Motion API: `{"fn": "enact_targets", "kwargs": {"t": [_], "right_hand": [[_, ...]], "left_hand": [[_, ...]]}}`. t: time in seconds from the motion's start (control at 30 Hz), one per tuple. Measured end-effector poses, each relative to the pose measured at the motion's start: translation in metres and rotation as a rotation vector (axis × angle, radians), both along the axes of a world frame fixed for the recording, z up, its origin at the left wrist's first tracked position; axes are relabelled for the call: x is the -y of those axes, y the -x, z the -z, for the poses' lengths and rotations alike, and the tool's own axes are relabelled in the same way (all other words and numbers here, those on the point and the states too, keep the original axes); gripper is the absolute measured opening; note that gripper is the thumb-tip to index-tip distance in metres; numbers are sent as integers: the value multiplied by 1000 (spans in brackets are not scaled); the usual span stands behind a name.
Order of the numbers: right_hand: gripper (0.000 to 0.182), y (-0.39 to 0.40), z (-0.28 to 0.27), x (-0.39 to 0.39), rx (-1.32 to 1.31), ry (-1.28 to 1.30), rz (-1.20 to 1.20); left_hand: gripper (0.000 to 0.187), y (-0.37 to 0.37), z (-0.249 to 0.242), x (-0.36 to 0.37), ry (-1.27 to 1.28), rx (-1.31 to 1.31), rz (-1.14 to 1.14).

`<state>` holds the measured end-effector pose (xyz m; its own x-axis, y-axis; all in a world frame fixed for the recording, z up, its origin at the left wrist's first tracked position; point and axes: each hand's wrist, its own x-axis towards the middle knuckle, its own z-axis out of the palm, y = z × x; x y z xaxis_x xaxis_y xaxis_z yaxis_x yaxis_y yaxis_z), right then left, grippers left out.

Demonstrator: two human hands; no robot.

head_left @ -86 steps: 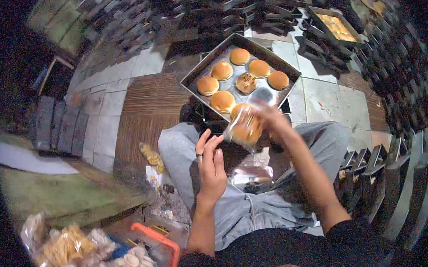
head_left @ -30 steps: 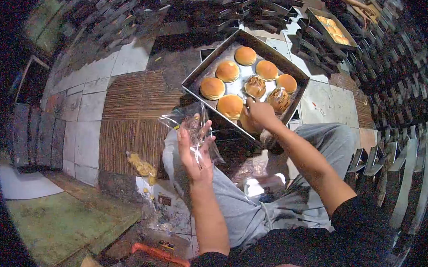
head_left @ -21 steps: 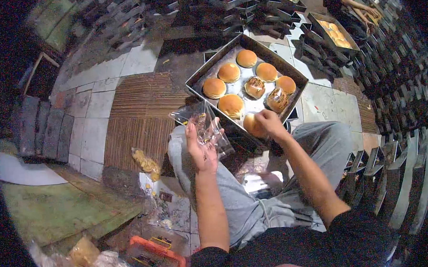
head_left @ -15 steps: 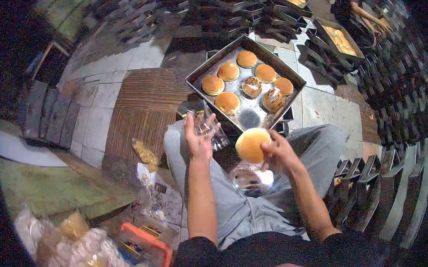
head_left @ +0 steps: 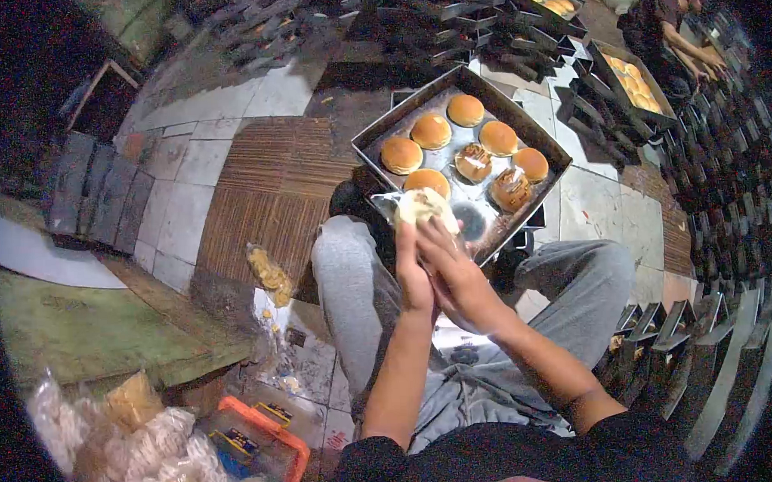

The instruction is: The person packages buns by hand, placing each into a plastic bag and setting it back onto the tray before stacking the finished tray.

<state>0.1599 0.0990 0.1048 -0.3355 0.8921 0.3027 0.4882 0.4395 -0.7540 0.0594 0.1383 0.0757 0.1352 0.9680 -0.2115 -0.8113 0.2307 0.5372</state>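
Observation:
A round bun (head_left: pixel 425 206) shows its pale side above my fingers, over the near corner of the baking tray (head_left: pixel 539 198). Clear plastic bag (head_left: pixel 386 205) film juts out at the bun's left edge. My left hand (head_left: pixel 414 278) is closed against the bun and bag from the left. From the right, my right hand (head_left: pixel 462 282) presses the bun too, its fingers overlapping the left ones. In the tray lie several golden buns (head_left: pixel 431 131), along with two buns in printed clear wrappers (head_left: pixel 511 189).
More trays of buns (head_left: pixel 633 85) stand at the far right, near another person (head_left: pixel 666 35). Stacked dark metal pans (head_left: pixel 718 338) line the right side. At lower left are bagged goods (head_left: pixel 149 445) and an orange-rimmed crate (head_left: pixel 296 456). A filled plastic bag (head_left: pixel 269 274) lies on the floor.
My right hand has carried the bun up and left to my left hand and the plastic bag. Both hands now meet around it. The view has shifted slightly.

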Motion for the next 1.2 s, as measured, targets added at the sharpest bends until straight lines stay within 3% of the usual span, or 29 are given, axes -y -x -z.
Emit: {"fn": "enact_targets", "kwargs": {"t": [0.03, 0.07, 0.1, 0.17, 0.23, 0.3, 0.33, 0.4, 0.43, 0.5, 0.53, 0.57, 0.6, 0.63, 0.7, 0.77, 0.8, 0.87, 0.9, 0.97, 1.0, 1.07, 1.1, 1.17, 1.2], "right_hand": [[49, 3, -5, -2, -2, 15, 3], [30, 9, -21, 1, -96, 58, 40], [30, 12, -23, 1, -88, 68, 37], [11, 16, -23, 6, -175, 361, 166], [11, -5, -27, 2, -158, 328, 84], [21, -31, -31, 5, -505, 888, -1232], [21, -33, -36, 10, -514, 887, -1234], [20, -38, -52, 14, -431, 946, -324], [18, -23, -37, 9, -342, 581, -83], [22, 9, -22, 12, -330, 226, 4], [24, 9, -29, 26, -184, 202, -15], [25, 10, -37, 40, -42, 175, -30], [29, -1, -44, 41, -181, 265, -343], [25, -21, -55, 37, -178, 670, -894], [24, -50, -32, 41, -295, 1234, -1091], [27, -33, -24, 41, -418, 401, -200], [33, -20, -49, 40, -359, 147, 59], [27, -16, -39, 34, -361, 90, -42], [23, -10, -25, 32, -351, 44, -109], [14, 3, -25, 31, -403, 17, -50], [11, 8, -27, 28, -508, 138, 5], [7, 17, -28, 20, -592, 242, 51], [7, 21, -28, 23, -587, 260, 51], [8, 28, -31, 16, -507, 119, -17], [12, 28, -32, 13, -545, 172, 1]], "left_hand": [[67, 10, 6, -6, 16, 94, 30], [66, 24, 39, -17, -82, 132, 109], [66, 23, 30, -19, -73, 139, 104], [68, 18, 13, -16, 36, 132, 66], [66, 17, 26, -24, 85, 137, 57], [65, 32, 5, -23, 68, 111, -5], [64, 40, 12, -25, 51, 198, 3], [60, 42, -7, -19, 50, 234, -37], [60, 39, -9, -13, 65, 233, -57], [59, 26, 4, -3, -14, 233, 33], [59, 25, 11, -3, 111, 172, -44], [58, 33, -11, 6, 66, 17, -35], [59, 41, -16, 7, -15, 84, -58], [61, 49, -21, 11, -88, 150, -82], [61, 69, -38, 17, -43, 206, -105], [63, 73, -51, 32, -27, 105, -115], [65, 73, -54, 46, -26, 46, -95], [70, 65, -60, 82, 56, -48, -127], [76, 73, -49, 99, 16, -179, -7], [65, 118, -50, 120, 355, -615, 269], [65, 123, -53, 117, 348, -618, 261], [41, 132, -53, 113, -4, -1615, -72], [41, 134, -53, 116, 14, -1611, -62], [18, 126, -70, 93, -461, -1463, -428], [12, 135, -63, 81, -645, -1528, -476]]}}
